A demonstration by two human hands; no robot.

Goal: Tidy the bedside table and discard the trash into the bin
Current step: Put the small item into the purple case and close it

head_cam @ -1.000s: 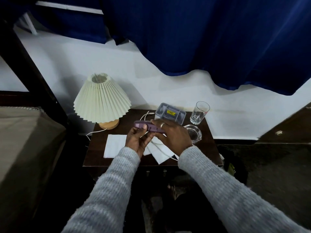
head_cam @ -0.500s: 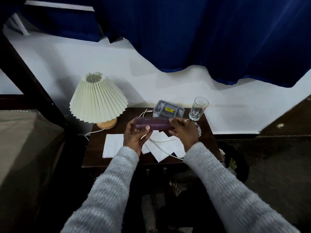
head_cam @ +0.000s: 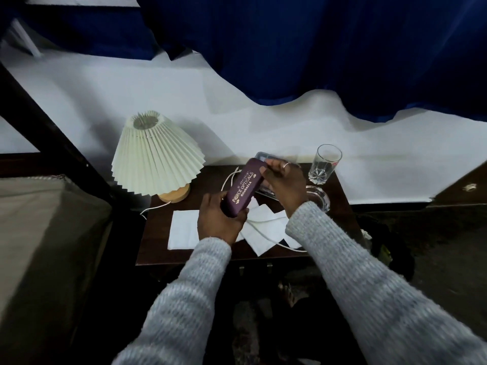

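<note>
My left grip (head_cam: 218, 222) is closed round the lower end of a purple case (head_cam: 243, 189). My right grip (head_cam: 283, 183) pinches the upper end between thumb and fingers, with a ring (head_cam: 286, 165) on one finger. I hold the case tilted above the dark wooden surface (head_cam: 158, 248), just right of the lamp (head_cam: 158, 159). Its gold lettering, PRINCE OPTICALS ROURKELA, faces the camera.

The lamp has a pleated cream shade and a pale wooden base, and it stands at the surface's far left corner. White papers (head_cam: 183, 229) lie flat on the surface in front of the lamp and to its right, partly under both grips. A white cable (head_cam: 263, 234) crosses the papers to the lamp's right.

A grey box (head_cam: 263, 154) sits behind the case, right of the lamp, and is mostly hidden. Farther right of the lamp, a clear glass (head_cam: 325, 164) stands upright near the wall. A glass dish (head_cam: 320, 197) lies just in front of the glass, partly covered by my right wrist.

Left of the lamp are a dark post and a bed (head_cam: 39, 233) with a drab cover. A blue curtain (head_cam: 316, 48) hangs above the lamp and to its right, over a white wall. Grey knitted sleeves (head_cam: 369, 285) cover both my arms.
</note>
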